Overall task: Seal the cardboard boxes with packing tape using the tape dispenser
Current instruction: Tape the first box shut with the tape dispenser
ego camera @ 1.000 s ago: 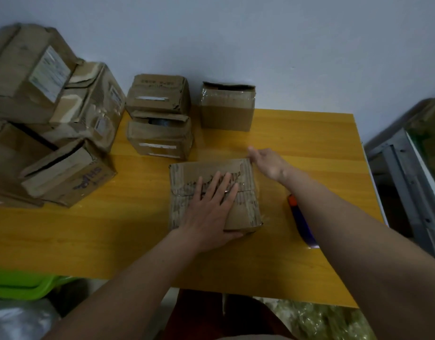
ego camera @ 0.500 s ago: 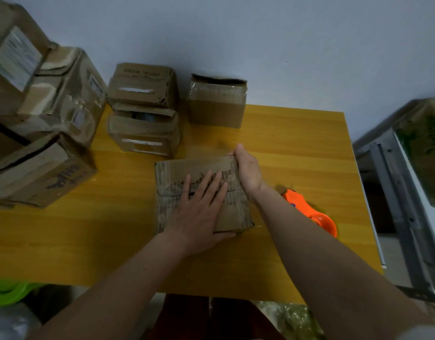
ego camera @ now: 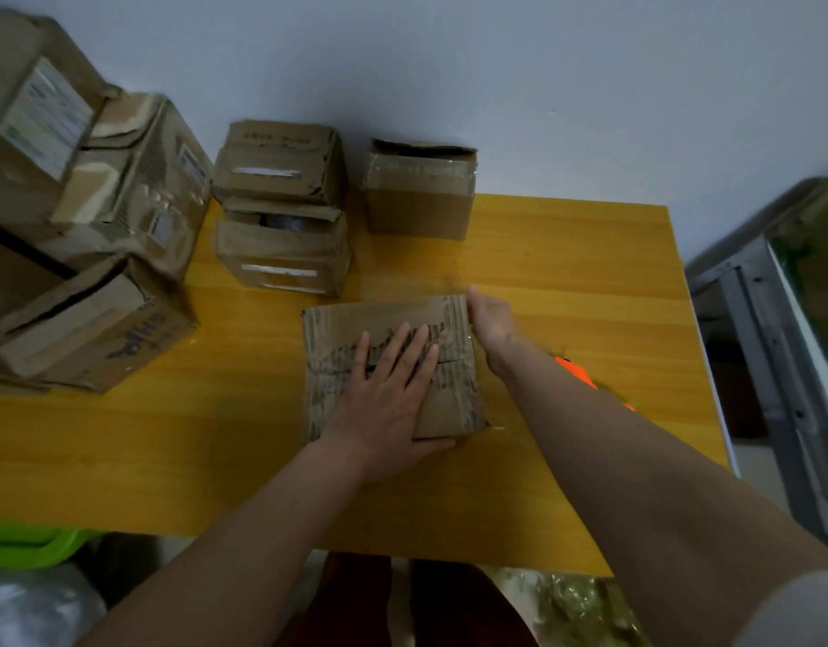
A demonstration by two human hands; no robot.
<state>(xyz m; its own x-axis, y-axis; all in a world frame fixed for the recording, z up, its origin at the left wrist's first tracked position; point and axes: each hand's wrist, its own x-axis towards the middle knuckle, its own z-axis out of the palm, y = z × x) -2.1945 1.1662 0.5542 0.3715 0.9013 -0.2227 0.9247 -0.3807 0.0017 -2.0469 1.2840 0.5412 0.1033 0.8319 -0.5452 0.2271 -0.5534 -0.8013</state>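
Worn cardboard box [ego camera: 389, 329] sits near the middle of the yellow tabletop [ego camera: 566, 254], a bit toward the front edge, top flaps closed, surface torn and ribbed. Left hand [ego camera: 389, 399] lies flat on the box top, fingers straight and spread, pressing the flaps down, thumb hooked over the near edge. Right hand [ego camera: 489, 315] is at the box's far right corner, touching the right side; motion-blurred, fingers look loosely extended against the cardboard, cannot tell for sure if they curl round the corner. Orange tape dispenser [ego camera: 578, 371] lies on the tabletop right of the box, mostly hidden behind the right forearm, only an orange sliver shows, not held.

Along the back edge: an open-topped box wrapped in clear tape [ego camera: 421, 198] against the wall, and left of it two small boxes stacked [ego camera: 281, 207], the lower one with its flap gaping. Left edge of the tabletop carries a pile of bigger boxes [ego camera: 90, 217], some with white labels, one front box with blue print, flap ajar. Grey metal frame [ego camera: 767, 347] stands off the right edge. Green plastic bin [ego camera: 24, 546] shows below the front left corner. Wall [ego camera: 496, 63] behind is plain pale.
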